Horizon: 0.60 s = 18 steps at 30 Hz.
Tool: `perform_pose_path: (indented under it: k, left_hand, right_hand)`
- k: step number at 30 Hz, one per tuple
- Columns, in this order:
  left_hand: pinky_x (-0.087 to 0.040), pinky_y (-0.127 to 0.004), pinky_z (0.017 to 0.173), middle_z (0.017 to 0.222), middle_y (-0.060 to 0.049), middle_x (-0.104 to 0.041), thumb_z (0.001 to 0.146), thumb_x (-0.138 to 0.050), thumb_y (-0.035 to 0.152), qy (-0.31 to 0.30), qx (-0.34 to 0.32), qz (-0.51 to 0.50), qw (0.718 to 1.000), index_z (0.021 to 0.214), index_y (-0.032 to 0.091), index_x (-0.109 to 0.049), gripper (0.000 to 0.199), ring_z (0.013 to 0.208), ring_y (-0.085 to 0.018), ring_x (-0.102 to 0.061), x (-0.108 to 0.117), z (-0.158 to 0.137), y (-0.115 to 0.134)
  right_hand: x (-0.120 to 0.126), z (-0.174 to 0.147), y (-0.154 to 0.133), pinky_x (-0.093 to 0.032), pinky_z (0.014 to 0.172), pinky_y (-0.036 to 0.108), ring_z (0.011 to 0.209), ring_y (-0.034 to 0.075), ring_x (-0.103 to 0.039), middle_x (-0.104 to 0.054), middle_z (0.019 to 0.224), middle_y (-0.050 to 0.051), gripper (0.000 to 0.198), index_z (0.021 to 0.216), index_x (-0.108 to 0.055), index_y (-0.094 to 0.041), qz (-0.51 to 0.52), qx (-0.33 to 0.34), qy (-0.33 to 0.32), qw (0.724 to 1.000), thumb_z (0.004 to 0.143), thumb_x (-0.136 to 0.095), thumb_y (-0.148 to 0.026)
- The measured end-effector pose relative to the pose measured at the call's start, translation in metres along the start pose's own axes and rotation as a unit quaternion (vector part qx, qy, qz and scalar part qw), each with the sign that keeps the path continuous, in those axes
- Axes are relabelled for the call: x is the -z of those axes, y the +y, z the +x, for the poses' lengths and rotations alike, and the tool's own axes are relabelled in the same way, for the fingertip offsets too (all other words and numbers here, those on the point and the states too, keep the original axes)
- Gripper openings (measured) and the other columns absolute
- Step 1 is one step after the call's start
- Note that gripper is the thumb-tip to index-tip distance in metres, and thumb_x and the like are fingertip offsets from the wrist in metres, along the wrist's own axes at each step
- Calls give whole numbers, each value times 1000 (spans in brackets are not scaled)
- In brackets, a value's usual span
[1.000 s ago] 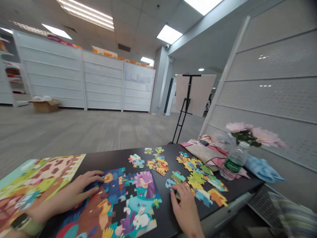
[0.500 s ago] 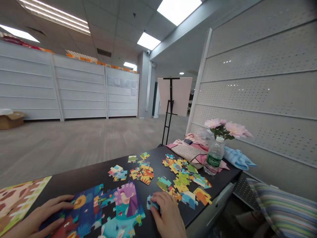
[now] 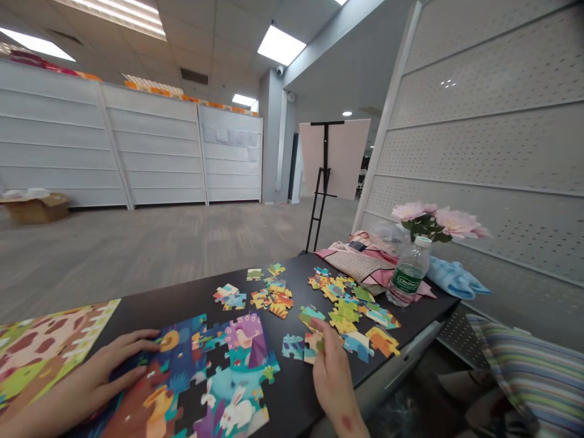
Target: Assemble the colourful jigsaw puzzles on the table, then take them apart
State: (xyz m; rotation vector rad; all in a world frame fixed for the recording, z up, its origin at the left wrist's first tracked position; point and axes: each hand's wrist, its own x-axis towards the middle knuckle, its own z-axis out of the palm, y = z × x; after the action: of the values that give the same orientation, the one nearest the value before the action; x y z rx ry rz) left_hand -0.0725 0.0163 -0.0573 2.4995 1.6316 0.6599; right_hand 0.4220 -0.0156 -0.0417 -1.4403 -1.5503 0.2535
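The single view looks from the wearer's head, forward and down, close above a flat black table point(image 3: 292, 389) that runs out of frame at the bottom. It faces across a grey carpeted floor point(image 3: 182, 243) towards tall white slatted panels point(image 3: 159, 152), far left, with a white perforated partition point(image 3: 479, 134) nearer on the right.

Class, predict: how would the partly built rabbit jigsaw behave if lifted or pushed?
Lifted, the jigsaw would probably bend or break apart, since gaps show between its interlocking pieces. It is likely light, as the pieces look thin. Lying flat, it seems unlikely to tip.
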Motion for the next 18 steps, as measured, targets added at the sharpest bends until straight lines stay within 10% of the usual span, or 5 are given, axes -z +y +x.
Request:
perform_pose_path:
  k: [11, 18]
  left_hand:
    - [-46, -39, 112, 147, 2, -55, 94, -58, 46, -66, -7, -47, 997, 134, 40, -62, 40, 132, -29, -54, 7, 1, 5]
    - [-45, -40, 113, 148, 2, -54, 96, -53, 47, -72, -20, -28, 997, 133, 40, -62, 38, 134, -28, -53, 6, 3, 3]
  right_hand:
    - [3, 0, -7, -50, 95, 36, 109, 21, -66, -71, 116, 7, 60, 133, -49, -19, 7, -38, 20, 999, 76, -36, -8]
    - [0, -7, -24, -44, 100, 50, 114, 32, -59, -69, 113, 10, 48, 117, -61, -22, -191, 13, 44, 981, 73, -48, -9]
